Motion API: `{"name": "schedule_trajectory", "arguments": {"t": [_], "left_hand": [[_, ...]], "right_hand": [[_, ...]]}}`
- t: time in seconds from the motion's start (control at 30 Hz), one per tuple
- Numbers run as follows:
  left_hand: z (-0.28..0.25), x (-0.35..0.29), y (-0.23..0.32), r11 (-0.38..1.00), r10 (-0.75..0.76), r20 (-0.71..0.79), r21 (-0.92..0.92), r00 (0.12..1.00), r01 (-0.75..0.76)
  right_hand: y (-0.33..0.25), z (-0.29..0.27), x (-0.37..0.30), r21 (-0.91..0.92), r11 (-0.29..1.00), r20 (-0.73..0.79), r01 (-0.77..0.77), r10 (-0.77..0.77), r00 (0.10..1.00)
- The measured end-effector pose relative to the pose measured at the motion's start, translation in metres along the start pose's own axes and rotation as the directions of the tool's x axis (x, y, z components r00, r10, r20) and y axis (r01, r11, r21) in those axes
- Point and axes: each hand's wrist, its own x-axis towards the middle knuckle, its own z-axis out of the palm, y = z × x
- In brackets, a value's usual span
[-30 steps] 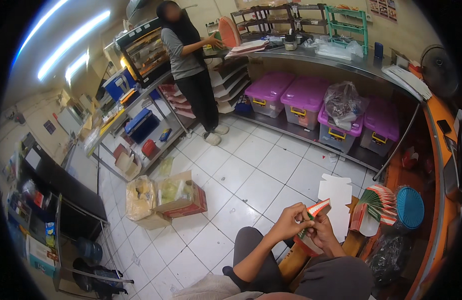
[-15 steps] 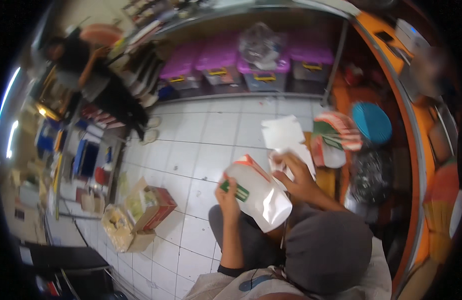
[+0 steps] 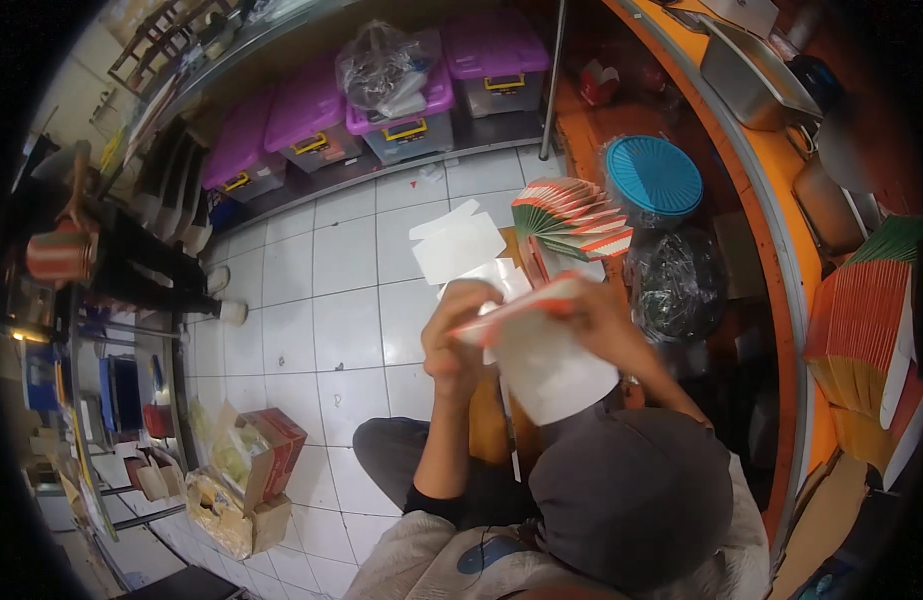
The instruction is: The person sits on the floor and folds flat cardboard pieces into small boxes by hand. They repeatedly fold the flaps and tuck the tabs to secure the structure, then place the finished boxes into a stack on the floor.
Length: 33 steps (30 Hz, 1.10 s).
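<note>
A white paper food carton (image 3: 551, 365) with an orange-striped edge hangs tilted between my hands. My left hand (image 3: 456, 340) grips its upper left corner, with the fingers curled. At the upper right, my right hand (image 3: 599, 318) pinches the striped edge and is partly smeared by motion. White flat carton sheets (image 3: 459, 245) lie on the floor just beyond my left hand. Behind my right hand, a fanned stack of orange, white and green cartons (image 3: 571, 215) rests beside them.
A blue-lidded round tub (image 3: 653, 176) and a black plastic bag (image 3: 678, 285) stand to the right. More stacked cartons (image 3: 851, 330) lie at far right. Purple-lidded bins (image 3: 496, 45) line the back shelf. Cardboard boxes (image 3: 256, 470) sit lower left; another person (image 3: 111, 235) stands beyond.
The view has turned, shifting the surroundings left. My left hand has moved from the carton's side to its upper corner, and the carton has turned, its striped edge now on top.
</note>
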Motion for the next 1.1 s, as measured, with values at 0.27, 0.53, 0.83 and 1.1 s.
{"name": "schedule_trajectory", "arguments": {"t": [0.27, 0.53, 0.83, 1.1], "left_hand": [[0.013, 0.075, -0.089, 0.129, -0.169, 0.376, 0.925, 0.911, -0.357], [0.003, 0.095, -0.132, 0.608, -0.101, 0.315, 0.770, 0.944, -0.192], [-0.001, 0.093, -0.136, 0.694, -0.200, 0.419, 0.699, 0.886, -0.174], [-0.043, 0.029, -0.180, 0.628, -0.032, 0.244, 0.759, 0.969, -0.170]], "right_hand": [[0.091, -0.075, -0.037, 0.433, 0.891, -0.390, -0.135, 0.320, 0.863], [0.148, -0.025, 0.012, 0.291, 0.955, -0.437, -0.050, 0.180, 0.881], [0.229, 0.077, 0.034, 0.050, 0.979, -0.548, -0.199, 0.194, 0.814], [0.215, 0.061, 0.025, -0.057, 0.970, -0.348, -0.238, 0.204, 0.915]]}}
